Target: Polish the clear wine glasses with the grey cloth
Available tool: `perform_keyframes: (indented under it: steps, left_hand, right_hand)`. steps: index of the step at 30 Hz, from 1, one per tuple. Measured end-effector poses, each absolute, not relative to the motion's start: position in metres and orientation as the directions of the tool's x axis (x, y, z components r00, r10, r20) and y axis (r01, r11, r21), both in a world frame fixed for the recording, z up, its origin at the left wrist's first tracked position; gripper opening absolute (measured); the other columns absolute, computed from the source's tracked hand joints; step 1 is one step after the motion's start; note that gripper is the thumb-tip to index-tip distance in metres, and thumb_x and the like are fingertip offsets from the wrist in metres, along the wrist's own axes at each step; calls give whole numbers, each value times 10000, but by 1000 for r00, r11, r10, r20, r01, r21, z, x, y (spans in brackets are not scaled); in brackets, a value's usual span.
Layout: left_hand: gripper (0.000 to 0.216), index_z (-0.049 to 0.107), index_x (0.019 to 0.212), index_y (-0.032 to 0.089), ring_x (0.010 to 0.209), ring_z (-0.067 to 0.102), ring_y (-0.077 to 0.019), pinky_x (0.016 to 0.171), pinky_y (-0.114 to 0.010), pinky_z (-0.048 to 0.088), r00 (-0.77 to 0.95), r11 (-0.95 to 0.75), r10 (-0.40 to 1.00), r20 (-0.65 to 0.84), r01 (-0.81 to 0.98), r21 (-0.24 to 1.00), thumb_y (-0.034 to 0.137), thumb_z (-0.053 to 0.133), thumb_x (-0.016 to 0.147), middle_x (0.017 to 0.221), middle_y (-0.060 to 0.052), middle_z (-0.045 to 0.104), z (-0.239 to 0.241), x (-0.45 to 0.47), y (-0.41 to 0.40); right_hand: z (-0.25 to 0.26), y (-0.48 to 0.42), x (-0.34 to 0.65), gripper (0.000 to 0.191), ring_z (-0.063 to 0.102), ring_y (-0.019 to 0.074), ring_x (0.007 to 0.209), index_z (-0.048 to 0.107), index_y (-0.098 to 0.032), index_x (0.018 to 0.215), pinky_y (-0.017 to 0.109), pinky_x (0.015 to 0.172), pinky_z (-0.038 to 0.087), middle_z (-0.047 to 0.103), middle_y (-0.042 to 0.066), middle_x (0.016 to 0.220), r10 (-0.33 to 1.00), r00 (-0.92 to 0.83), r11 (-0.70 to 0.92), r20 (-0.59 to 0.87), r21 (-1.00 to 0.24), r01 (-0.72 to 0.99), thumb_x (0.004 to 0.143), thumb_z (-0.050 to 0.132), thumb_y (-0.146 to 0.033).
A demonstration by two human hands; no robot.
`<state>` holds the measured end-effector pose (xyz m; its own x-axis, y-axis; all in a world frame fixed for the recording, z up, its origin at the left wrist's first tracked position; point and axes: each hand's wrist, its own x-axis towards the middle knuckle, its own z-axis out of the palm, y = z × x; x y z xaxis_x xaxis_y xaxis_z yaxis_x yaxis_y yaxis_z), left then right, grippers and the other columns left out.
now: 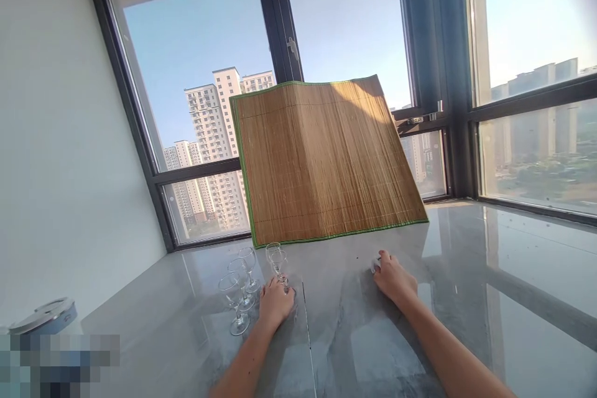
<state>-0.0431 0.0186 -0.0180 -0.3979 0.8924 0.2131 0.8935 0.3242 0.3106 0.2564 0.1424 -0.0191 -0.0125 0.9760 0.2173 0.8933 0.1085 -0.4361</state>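
Several small clear stemmed glasses (pixel 240 286) stand in a cluster on the grey marble counter (pixel 354 348). My left hand (pixel 275 306) rests on the counter with its fingers closed round the foot of the rightmost glass (pixel 277 260), which stands upright. My right hand (pixel 394 278) lies on the counter further right, fingers curled at a small pale thing by the fingertips that I cannot make out. Just beyond both hands a bamboo mat (pixel 326 161) with a green edge leans upright against the window.
A white wall closes off the left side. Dark-framed windows (pixel 280 43) run along the back and right edges of the counter. A round metal lidded tin (pixel 44 317) sits at the near left, above a blurred patch.
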Motion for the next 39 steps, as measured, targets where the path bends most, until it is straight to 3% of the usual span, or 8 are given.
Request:
perform_keyframes:
  steps: [9,16,19,22,27,30,35,39]
  left_hand:
    - [341,657,1140,154,1290,505,-258,1141,-396,291,-421,316,872,248,874,370,305,501,877,1328,-139,606,-21,-51,4]
    - [382,622,1193,137,1309,497,-249,1093,-329,359,-486,286,825,287,798,530,222,514,836,1392,-147,566,-20,-46,-16]
    - [322,660,1090,170,1207,563,-272,1053,-367,405,-556,160,748,361,680,716,261,563,797,1250,-127,650,-23,-36,-51]
    - [279,639,1002,213,938,617,-249,831,-366,504,-611,33,649,453,618,786,394,569,800,1014,-73,667,-19,-40,-92]
    - [582,470,1216,216,799,556,-174,739,-336,498,-868,163,331,371,440,883,430,660,709,1121,-64,560,2,-83,-114]
    - [675,463,1236,204,910,593,-204,774,-328,497,-870,147,410,273,358,922,379,723,638,1121,-77,602,7,-108,-98]
    - [559,602,969,163,876,666,-233,793,-325,501,-777,-2,606,168,210,978,393,794,498,926,-80,698,-4,-122,-75]
    - [478,627,851,172,757,671,-243,733,-344,501,-743,29,631,221,307,951,539,748,570,765,-66,702,-14,-112,-79]
  right_hand:
    - [-19,130,252,402,500,362,1218,558,-131,1259,453,927,387,616,199,1139,958,-11,80,285,-232,969,927,336,-180]
    - [-32,130,242,614,484,368,1237,320,-127,1514,494,953,395,503,205,1393,964,-95,159,247,-256,953,974,287,-416]
    - [-35,128,236,616,462,358,1268,271,-198,1548,531,988,370,479,159,1450,962,-118,185,246,-273,944,995,183,-455]
    - [-32,122,232,584,505,342,1205,266,-209,1552,512,928,410,557,162,1368,943,-184,257,276,-256,932,1004,167,-386]
    - [-23,113,227,671,551,304,1076,130,-166,1581,367,755,453,648,172,1194,917,-242,319,318,-216,923,922,235,-93]
    - [-24,110,223,689,542,301,1095,194,-209,1571,336,726,451,628,169,1218,924,-239,302,299,-186,935,902,278,-69]
    - [-33,107,217,524,486,355,1206,412,-202,1481,505,893,418,584,187,1298,931,-173,225,323,-134,965,974,327,-305]
    - [-36,107,214,523,484,360,1204,425,-180,1473,542,906,407,575,199,1310,926,-170,225,337,-133,965,977,323,-312]
